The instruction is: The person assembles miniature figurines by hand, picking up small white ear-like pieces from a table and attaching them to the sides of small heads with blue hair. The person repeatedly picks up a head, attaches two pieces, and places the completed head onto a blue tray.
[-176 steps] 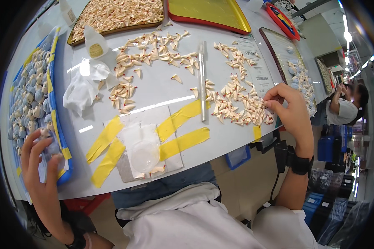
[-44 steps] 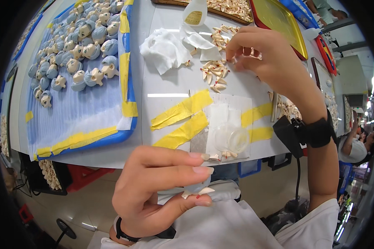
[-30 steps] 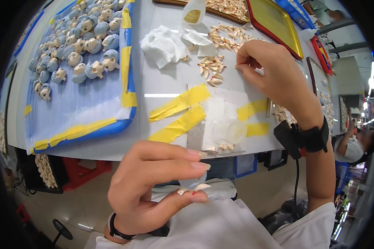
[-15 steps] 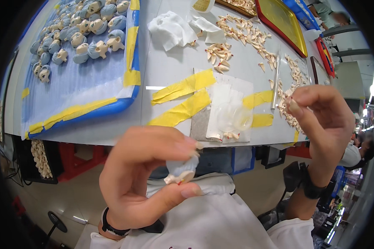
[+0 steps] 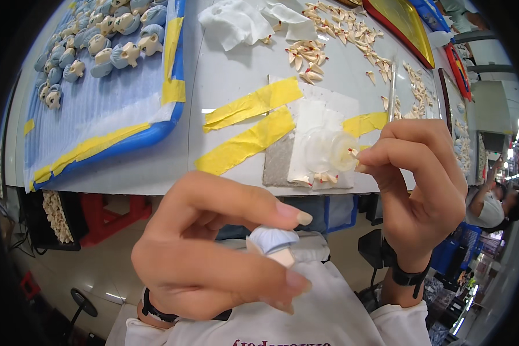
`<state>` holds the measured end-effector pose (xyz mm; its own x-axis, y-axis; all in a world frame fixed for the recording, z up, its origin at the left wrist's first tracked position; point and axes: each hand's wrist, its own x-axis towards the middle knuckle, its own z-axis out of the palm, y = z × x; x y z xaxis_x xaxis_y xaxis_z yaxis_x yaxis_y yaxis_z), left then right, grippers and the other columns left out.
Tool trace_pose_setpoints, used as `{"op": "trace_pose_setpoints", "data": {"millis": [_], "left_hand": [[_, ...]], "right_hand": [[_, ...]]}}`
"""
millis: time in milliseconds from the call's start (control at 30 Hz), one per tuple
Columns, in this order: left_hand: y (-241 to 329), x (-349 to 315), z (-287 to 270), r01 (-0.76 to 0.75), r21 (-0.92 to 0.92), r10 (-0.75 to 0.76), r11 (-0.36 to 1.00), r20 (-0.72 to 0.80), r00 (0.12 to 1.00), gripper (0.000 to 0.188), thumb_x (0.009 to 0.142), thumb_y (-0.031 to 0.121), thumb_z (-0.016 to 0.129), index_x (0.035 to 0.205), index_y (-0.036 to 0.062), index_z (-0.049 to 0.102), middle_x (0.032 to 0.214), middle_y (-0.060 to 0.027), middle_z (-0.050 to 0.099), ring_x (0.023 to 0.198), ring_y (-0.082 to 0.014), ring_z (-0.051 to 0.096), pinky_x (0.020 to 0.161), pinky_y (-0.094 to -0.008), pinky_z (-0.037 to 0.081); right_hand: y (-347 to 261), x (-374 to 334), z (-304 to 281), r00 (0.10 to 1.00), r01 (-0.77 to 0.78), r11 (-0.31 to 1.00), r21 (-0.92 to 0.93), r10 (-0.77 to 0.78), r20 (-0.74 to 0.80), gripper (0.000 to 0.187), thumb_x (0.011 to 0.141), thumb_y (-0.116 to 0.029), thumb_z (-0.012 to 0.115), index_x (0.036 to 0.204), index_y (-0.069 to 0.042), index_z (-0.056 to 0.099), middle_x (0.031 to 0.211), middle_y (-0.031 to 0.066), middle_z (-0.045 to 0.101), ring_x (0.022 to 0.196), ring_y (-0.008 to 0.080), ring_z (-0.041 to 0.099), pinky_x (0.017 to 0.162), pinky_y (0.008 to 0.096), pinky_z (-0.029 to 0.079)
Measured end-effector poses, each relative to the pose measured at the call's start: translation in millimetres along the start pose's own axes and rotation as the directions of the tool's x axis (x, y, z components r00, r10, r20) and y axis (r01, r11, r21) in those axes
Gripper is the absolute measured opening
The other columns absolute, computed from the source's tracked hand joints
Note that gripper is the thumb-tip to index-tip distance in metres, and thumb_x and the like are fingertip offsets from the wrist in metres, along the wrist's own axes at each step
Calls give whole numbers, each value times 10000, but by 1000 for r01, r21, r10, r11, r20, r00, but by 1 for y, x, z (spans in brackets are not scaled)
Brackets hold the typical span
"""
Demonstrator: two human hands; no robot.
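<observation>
Between the thumb and fingers of my left hand [image 5: 205,248] is a small doll head [image 5: 274,239] with pale blue hair, held low in front of my shirt. My right hand [image 5: 424,179] pinches a tiny cream pointed piece [image 5: 352,152] with a red tip. That piece is beside small clear plastic cups [image 5: 326,147], which sit on a white pad [image 5: 300,164] near the table's front edge. A few similar red-tipped pieces [image 5: 327,178] lie on the pad below the cups.
Many blue-haired doll heads [image 5: 101,43] lie in a blue-rimmed tray [image 5: 138,138] at the left. Yellow tape [image 5: 254,104] runs beside the pad. Loose cream pieces [image 5: 305,57] and white cloths [image 5: 236,26] are farther back. A red-and-yellow tray [image 5: 406,34] stands at far right.
My right hand has come left and nearer, from the loose pieces to the clear cups. My left hand has turned the doll head so its blue hair faces up.
</observation>
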<state>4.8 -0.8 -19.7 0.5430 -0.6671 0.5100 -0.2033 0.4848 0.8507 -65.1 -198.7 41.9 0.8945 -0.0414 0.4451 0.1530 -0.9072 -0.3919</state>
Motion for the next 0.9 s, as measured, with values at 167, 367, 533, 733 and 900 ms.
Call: {"op": "trace_pose_setpoints", "data": {"millis": [167, 367, 533, 733, 900], "left_hand": [[4, 4, 8, 206, -225, -221, 952, -43, 974, 371, 706, 138, 730, 978, 46, 495, 1112, -175, 392, 806, -256, 591, 661, -309, 522], [3, 4, 25, 211, -303, -293, 929, -258, 920, 361, 749, 201, 691, 974, 31, 466, 944, -173, 493, 696, -235, 606, 536, -254, 516], [0, 1, 24, 215, -179, -258, 960, -268, 928, 388, 737, 223, 704, 972, 16, 474, 896, -153, 522, 713, -203, 581, 612, -275, 492], [2, 1, 17, 207, 8, -203, 978, -151, 967, 426, 707, 225, 738, 978, 0, 499, 873, -139, 532, 708, -166, 565, 650, -250, 455], [17, -1, 20, 242, 122, -217, 963, -185, 958, 439, 683, 260, 753, 954, -9, 536, 842, -121, 525, 678, -154, 564, 614, -232, 447]], "right_hand": [[0, 4, -2, 999, 21, 1000, -18, -21, 29, 176, 578, 127, 622, 701, 11, 573, 727, 91, 546, 682, 179, 516, 605, 256, 398], [-2, -7, -2, 999, -38, 932, 360, 49, -20, 141, 682, 34, 627, 792, 8, 543, 817, 112, 517, 739, 153, 472, 617, 234, 377], [-25, -13, -8, 969, -230, 805, 547, 136, 207, 100, 760, -65, 627, 793, -48, 533, 762, 83, 467, 691, 113, 443, 604, 188, 369], [-45, -26, 27, 957, -122, 800, 588, 251, -143, 131, 691, -4, 644, 774, -64, 562, 718, 63, 472, 605, 116, 443, 560, 198, 365], [-35, -11, 5, 990, 138, 948, 286, -144, -1, 174, 626, 21, 667, 751, -73, 591, 711, 47, 508, 599, 133, 458, 518, 236, 345]]}}
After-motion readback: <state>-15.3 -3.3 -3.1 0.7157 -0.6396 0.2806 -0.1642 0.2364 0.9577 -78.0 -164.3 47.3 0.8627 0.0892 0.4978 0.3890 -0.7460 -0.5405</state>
